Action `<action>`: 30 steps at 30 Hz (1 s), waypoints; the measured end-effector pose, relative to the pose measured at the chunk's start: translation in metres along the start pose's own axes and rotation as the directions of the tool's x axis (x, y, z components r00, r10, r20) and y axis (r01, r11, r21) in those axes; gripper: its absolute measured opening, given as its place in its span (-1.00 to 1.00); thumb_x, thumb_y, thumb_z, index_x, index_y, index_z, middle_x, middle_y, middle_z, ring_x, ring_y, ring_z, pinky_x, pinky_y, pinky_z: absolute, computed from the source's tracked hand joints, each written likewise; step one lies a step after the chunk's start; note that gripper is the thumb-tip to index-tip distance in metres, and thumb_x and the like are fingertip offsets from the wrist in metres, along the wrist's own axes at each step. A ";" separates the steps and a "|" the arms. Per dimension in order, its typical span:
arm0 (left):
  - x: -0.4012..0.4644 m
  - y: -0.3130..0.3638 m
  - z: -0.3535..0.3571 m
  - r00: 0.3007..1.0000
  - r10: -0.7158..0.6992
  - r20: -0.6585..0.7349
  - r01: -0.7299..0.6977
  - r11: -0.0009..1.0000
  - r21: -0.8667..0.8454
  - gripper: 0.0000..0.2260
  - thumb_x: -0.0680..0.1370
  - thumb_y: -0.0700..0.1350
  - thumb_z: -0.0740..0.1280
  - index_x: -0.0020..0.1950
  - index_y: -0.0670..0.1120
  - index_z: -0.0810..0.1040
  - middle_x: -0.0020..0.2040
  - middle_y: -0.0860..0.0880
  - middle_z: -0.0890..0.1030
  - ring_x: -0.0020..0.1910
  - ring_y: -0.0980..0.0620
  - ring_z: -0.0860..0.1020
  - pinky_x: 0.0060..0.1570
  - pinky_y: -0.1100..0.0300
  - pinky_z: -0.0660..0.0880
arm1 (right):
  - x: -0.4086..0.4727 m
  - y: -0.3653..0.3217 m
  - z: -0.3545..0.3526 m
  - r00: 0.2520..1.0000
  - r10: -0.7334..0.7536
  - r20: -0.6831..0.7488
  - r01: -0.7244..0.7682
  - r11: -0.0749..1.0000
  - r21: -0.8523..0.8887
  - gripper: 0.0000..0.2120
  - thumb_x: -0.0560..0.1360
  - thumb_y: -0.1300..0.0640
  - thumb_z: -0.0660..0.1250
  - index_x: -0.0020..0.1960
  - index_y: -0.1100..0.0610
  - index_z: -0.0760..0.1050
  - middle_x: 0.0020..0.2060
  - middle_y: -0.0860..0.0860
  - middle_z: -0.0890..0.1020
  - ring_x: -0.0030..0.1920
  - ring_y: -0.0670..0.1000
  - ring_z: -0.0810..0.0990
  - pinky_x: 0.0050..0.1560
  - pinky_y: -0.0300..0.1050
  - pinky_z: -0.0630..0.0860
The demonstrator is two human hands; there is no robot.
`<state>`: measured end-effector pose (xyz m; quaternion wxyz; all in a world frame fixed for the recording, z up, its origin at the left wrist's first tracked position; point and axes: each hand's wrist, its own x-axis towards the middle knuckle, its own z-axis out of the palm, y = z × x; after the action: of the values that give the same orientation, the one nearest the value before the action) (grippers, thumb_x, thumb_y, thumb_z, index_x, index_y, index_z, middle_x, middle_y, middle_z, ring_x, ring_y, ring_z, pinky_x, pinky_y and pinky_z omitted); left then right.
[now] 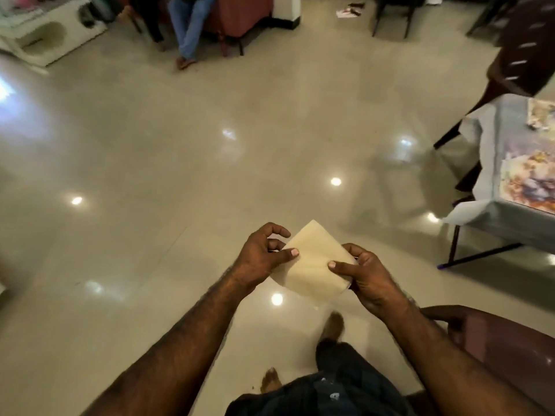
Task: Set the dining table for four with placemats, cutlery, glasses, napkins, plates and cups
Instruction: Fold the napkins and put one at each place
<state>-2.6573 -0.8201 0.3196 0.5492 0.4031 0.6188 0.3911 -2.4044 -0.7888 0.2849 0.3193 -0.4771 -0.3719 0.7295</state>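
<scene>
A cream napkin is pinched between the left hand and right hand, above the floor.

Glossy beige tiled floor lay under me, ceiling lights reflected in it; my bare feet stood on it. At my right stood a table draped in a grey cloth, two colourful floral-print placemats flat on it, one near, one farther back. Scattered papers lay on the far floor.
</scene>
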 end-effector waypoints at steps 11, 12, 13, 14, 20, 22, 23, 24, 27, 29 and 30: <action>0.248 0.093 0.114 0.975 0.022 0.219 -0.031 0.999 0.036 -0.81 0.52 -0.29 0.53 0.09 -0.09 0.77 0.14 -0.09 0.74 0.09 -0.10 0.66 0.12 -0.03 0.62 | 0.157 -0.120 -0.156 0.965 -0.102 -0.244 0.143 0.977 0.158 -0.61 0.47 0.43 0.47 0.22 0.13 0.61 0.05 0.15 0.67 -0.01 0.14 0.66 -0.14 0.04 0.64; 0.270 0.110 0.127 0.972 0.023 0.235 -0.031 0.999 0.031 -0.79 0.52 -0.31 0.53 0.11 -0.08 0.77 0.14 -0.08 0.74 0.04 -0.09 0.67 -0.01 0.00 0.64 | 0.169 -0.137 -0.171 0.962 -0.092 -0.259 0.135 0.979 0.156 -0.71 0.49 0.41 0.45 0.15 0.16 0.64 0.03 0.12 0.68 -0.02 0.13 0.64 -0.14 0.01 0.65; 0.288 0.125 0.138 0.968 0.026 0.250 -0.036 0.999 0.035 -0.77 0.52 -0.31 0.53 0.12 -0.07 0.77 0.16 -0.06 0.73 -0.01 -0.07 0.67 -0.14 0.03 0.63 | 0.177 -0.156 -0.184 0.962 -0.081 -0.262 0.123 0.981 0.151 -0.78 0.51 0.40 0.44 0.09 0.18 0.67 0.01 0.11 0.70 -0.04 0.12 0.64 -0.15 -0.02 0.64; 0.310 0.139 0.151 0.961 0.030 0.274 -0.043 0.998 0.042 -0.75 0.51 -0.32 0.53 0.14 -0.07 0.76 0.18 -0.05 0.72 -0.06 -0.06 0.67 -0.24 0.06 0.61 | 0.186 -0.175 -0.200 0.962 -0.074 -0.264 0.114 0.983 0.141 -0.83 0.53 0.39 0.43 0.06 0.20 0.68 0.00 0.11 0.71 -0.06 0.11 0.65 -0.15 -0.04 0.64; 0.440 0.198 0.229 0.867 0.000 0.499 -0.064 0.992 0.112 -0.60 0.45 -0.38 0.57 0.23 -0.06 0.74 0.22 -0.05 0.70 -0.26 0.04 0.59 -0.39 0.14 0.51 | 0.232 -0.231 -0.291 0.889 -0.100 -0.447 0.206 0.959 0.196 -0.67 0.44 0.46 0.46 0.18 0.29 0.65 0.07 0.09 0.74 0.06 0.12 0.68 -0.07 0.00 0.66; 0.492 0.216 0.268 0.817 -0.004 0.576 -0.076 0.990 0.115 -0.57 0.44 -0.41 0.56 0.26 -0.09 0.72 0.22 -0.04 0.70 -0.26 0.03 0.58 -0.39 0.15 0.49 | 0.246 -0.246 -0.318 0.825 -0.120 -0.553 0.312 0.912 0.267 -0.56 0.46 0.47 0.43 0.31 0.25 0.59 0.05 -0.01 0.75 0.11 0.13 0.67 -0.03 0.02 0.68; 0.510 0.225 0.285 0.792 -0.005 0.610 -0.078 0.991 0.110 -0.56 0.44 -0.41 0.56 0.27 -0.09 0.71 0.22 -0.05 0.70 -0.22 0.02 0.59 -0.39 0.15 0.49 | 0.252 -0.249 -0.328 0.791 -0.110 -0.602 0.369 0.871 0.325 -0.51 0.46 0.45 0.43 0.36 0.19 0.56 0.07 -0.03 0.74 0.13 0.13 0.67 0.03 0.09 0.69; 0.530 0.235 0.307 0.760 -0.016 0.650 -0.075 0.991 0.112 -0.56 0.45 -0.41 0.55 0.28 -0.10 0.71 0.22 -0.06 0.69 -0.19 0.01 0.60 -0.39 0.16 0.49 | 0.259 -0.250 -0.338 0.755 -0.080 -0.650 0.430 0.810 0.400 -0.50 0.47 0.40 0.43 0.37 0.13 0.54 0.12 0.00 0.72 0.16 0.16 0.67 0.10 0.15 0.67; 0.565 0.246 0.363 0.675 -0.057 0.736 -0.059 0.990 0.131 -0.56 0.46 -0.39 0.56 0.30 -0.10 0.70 0.23 -0.06 0.69 -0.16 0.00 0.60 -0.39 0.18 0.52 | 0.274 -0.252 -0.354 0.713 0.007 -0.701 0.525 0.657 0.541 -0.62 0.53 0.18 0.44 0.33 0.15 0.57 0.28 0.20 0.63 0.25 0.27 0.62 0.12 0.18 0.64; 0.582 0.250 0.397 0.592 -0.096 0.801 -0.057 0.985 0.160 -0.58 0.48 -0.36 0.55 0.30 -0.06 0.70 0.22 -0.02 0.71 -0.14 0.02 0.63 -0.37 0.16 0.57 | 0.285 -0.254 -0.362 0.653 0.085 -0.753 0.547 0.635 0.546 -0.48 0.42 0.09 0.57 0.34 0.20 0.58 0.33 0.27 0.60 0.29 0.31 0.59 0.19 0.24 0.60; 0.591 0.251 0.413 0.560 -0.129 0.818 -0.059 0.979 0.195 -0.61 0.50 -0.33 0.54 0.29 -0.03 0.70 0.19 0.02 0.72 -0.13 0.04 0.65 -0.35 0.14 0.60 | 0.289 -0.257 -0.367 0.605 0.139 -0.784 0.565 0.618 0.546 -0.39 0.33 0.10 0.63 0.34 0.19 0.58 0.33 0.27 0.60 0.28 0.31 0.59 0.21 0.25 0.58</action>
<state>-2.2712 -0.1620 0.2996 0.7393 0.5798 0.3328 0.0812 -2.1314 -0.3309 0.2715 0.7072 -0.5049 0.0795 0.4885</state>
